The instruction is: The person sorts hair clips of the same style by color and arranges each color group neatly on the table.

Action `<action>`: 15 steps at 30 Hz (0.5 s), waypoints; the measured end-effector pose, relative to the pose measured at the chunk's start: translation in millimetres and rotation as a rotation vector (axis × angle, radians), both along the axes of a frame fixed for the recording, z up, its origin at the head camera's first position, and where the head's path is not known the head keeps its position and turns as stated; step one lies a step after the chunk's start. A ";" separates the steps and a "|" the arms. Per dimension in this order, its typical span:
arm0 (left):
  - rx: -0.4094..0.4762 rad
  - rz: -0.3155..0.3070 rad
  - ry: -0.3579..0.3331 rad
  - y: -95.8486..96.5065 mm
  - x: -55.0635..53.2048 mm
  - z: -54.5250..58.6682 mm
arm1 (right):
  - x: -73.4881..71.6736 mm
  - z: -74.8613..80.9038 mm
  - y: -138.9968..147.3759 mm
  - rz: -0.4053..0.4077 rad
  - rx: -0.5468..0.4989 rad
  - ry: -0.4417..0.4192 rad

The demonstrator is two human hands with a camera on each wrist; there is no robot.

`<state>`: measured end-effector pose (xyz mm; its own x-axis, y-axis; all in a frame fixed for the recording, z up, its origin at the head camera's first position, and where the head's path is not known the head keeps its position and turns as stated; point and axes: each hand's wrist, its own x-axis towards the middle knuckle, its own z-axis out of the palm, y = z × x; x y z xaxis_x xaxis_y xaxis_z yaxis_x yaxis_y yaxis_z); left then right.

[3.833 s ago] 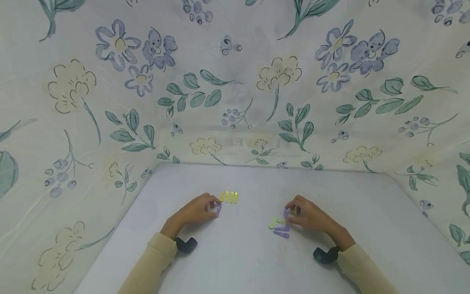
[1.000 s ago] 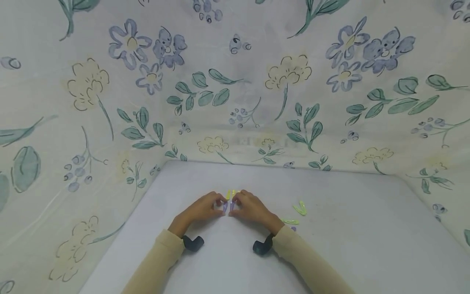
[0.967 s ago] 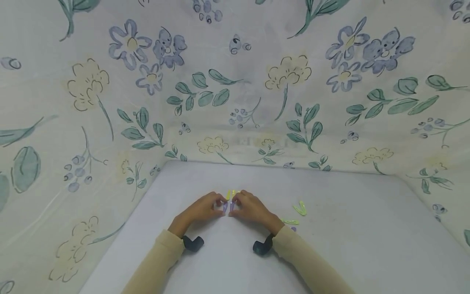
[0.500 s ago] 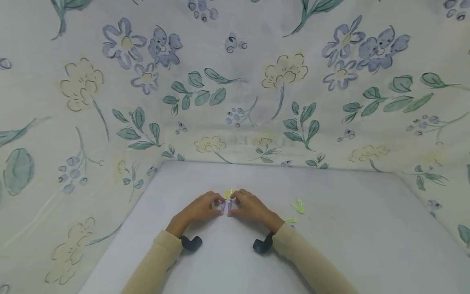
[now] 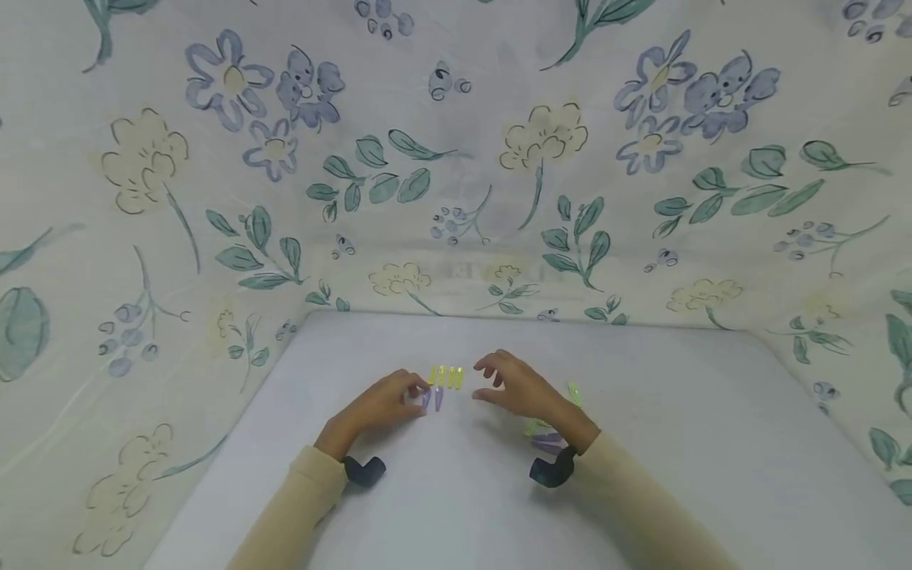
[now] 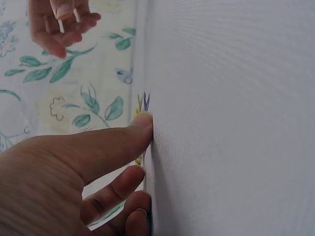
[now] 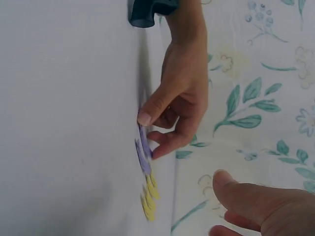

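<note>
On the white table, my left hand (image 5: 381, 402) pinches a purple snap hair clip (image 5: 425, 399) lengthwise between thumb and finger. A second purple hair clip (image 5: 438, 398) lies just to its right, touched by no hand. Behind these two stands a short row of several yellow hair clips (image 5: 446, 377). My right hand (image 5: 518, 388) hovers to the right of the row, its fingers parted and loosely bent around nothing. In the left wrist view, my left thumb (image 6: 118, 145) hides most of the clips. The right wrist view shows both purple clips (image 7: 142, 156) side by side.
Partly behind my right wrist lies a loose group of purple clips (image 5: 547, 441) and light green clips (image 5: 574, 393). A floral sheet (image 5: 456, 198) rises along the table's back and sides. Dark wrist-worn pieces (image 5: 365, 473) sit below both hands.
Earlier, the right hand brought a purple clip from the group on the right to beside the left hand's clip. Now it has let go and moved right. The left hand has stayed put.
</note>
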<state>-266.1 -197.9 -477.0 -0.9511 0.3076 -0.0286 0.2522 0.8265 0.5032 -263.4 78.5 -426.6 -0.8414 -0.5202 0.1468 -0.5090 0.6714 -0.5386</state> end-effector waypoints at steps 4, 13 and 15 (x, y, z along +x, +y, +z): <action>-0.004 0.007 -0.005 0.5 1.1 1.1 | 9.3 5.4 21.0 0.001 -0.028 0.037; -0.011 0.007 -0.012 0.6 -1.0 -0.5 | 30.4 -1.3 66.6 -0.060 -0.027 -0.007; -0.011 0.007 -0.009 0.8 -1.5 -0.7 | 35.7 -5.7 75.4 -0.060 -0.007 -0.038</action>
<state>-267.6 -197.1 -477.6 -0.9530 0.3004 -0.0403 0.2418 0.8336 0.4966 -227.7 153.8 -432.3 -0.8762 -0.4674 0.1175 -0.4468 0.6963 -0.5617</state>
